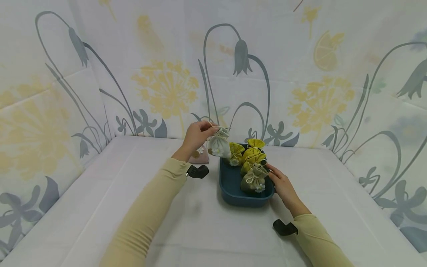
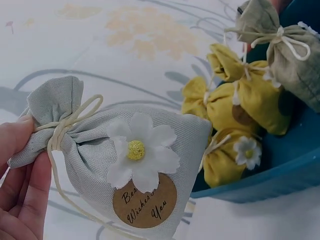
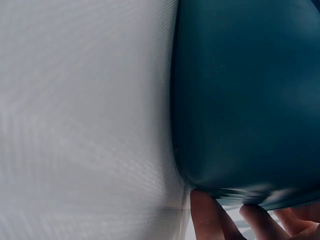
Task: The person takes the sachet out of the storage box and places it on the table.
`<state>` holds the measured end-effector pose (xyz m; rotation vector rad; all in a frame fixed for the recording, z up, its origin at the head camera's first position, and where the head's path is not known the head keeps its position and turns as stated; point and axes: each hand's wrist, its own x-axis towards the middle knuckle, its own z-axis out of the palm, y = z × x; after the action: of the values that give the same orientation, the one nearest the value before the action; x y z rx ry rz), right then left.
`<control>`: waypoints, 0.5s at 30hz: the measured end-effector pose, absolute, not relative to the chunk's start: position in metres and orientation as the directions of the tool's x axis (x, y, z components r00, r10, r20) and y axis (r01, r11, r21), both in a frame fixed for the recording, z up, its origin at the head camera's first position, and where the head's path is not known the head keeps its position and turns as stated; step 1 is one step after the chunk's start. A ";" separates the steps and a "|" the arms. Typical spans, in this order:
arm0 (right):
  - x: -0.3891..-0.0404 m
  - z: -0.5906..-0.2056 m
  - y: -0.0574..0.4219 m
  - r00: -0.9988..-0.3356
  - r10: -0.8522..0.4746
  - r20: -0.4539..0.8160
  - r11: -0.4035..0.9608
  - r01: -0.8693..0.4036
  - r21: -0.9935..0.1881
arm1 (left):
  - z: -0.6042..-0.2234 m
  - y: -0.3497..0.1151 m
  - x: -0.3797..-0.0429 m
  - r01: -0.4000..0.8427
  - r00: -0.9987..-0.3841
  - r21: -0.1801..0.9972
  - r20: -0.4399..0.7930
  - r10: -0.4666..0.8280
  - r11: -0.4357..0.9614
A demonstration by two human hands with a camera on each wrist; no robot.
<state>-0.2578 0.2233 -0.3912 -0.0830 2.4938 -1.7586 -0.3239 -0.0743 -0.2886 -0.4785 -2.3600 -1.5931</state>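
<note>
Tied pale gray cloth bag (image 2: 90,150) with white flower (image 2: 136,150) and brown label (image 2: 145,210), pinched by the neck in the left hand (image 1: 196,136), near a blue tub (image 1: 247,201) of yellow bags (image 1: 252,152), right hand (image 1: 281,183) touching its side.

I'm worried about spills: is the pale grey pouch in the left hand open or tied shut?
Tied shut: in the left wrist view, the pale grey pouch has a looped cord wrapped around its gathered neck.
</note>
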 end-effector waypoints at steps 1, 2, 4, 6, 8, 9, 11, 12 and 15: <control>-0.258 -0.391 0.223 -0.995 -0.096 -0.040 0.336 0.006 -0.942 | -0.288 -0.076 -0.324 0.403 -0.915 0.847 0.385 0.123 0.346; -0.258 -0.391 0.223 -0.995 -0.095 -0.040 0.335 0.006 -0.942 | -0.288 -0.078 -0.324 0.397 -0.917 0.850 0.382 0.116 0.345; -0.258 -0.392 0.223 -0.994 -0.097 -0.041 0.334 0.006 -0.943 | -0.288 -0.081 -0.325 0.393 -0.919 0.854 0.381 0.104 0.342; -0.257 -0.392 0.223 -0.994 -0.099 -0.041 0.334 0.005 -0.943 | -0.288 -0.085 -0.325 0.387 -0.921 0.859 0.380 0.090 0.335; -0.257 -0.392 0.223 -0.994 -0.101 -0.039 0.336 0.003 -0.942 | -0.287 -0.089 -0.326 0.383 -0.921 0.860 0.381 0.074 0.338; -0.257 -0.392 0.223 -0.994 -0.101 -0.037 0.338 0.001 -0.941 | -0.287 -0.091 -0.326 0.384 -0.921 0.859 0.384 0.070 0.339; -0.258 -0.392 0.223 -0.994 -0.101 -0.033 0.344 -0.004 -0.939 | -0.287 -0.096 -0.328 0.380 -0.921 0.857 0.384 0.061 0.347; -0.257 -0.392 0.223 -0.994 -0.103 -0.032 0.346 -0.006 -0.938 | -0.287 -0.098 -0.329 0.379 -0.921 0.853 0.386 0.056 0.357; -0.258 -0.392 0.223 -0.994 -0.105 -0.030 0.346 -0.008 -0.938 | -0.289 -0.107 -0.331 0.378 -0.920 0.848 0.390 0.046 0.370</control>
<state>-0.2578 0.2231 -0.3922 -0.1053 2.5069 -1.7460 -0.3312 -0.1069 -0.2889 -0.3737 -2.3344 -1.5659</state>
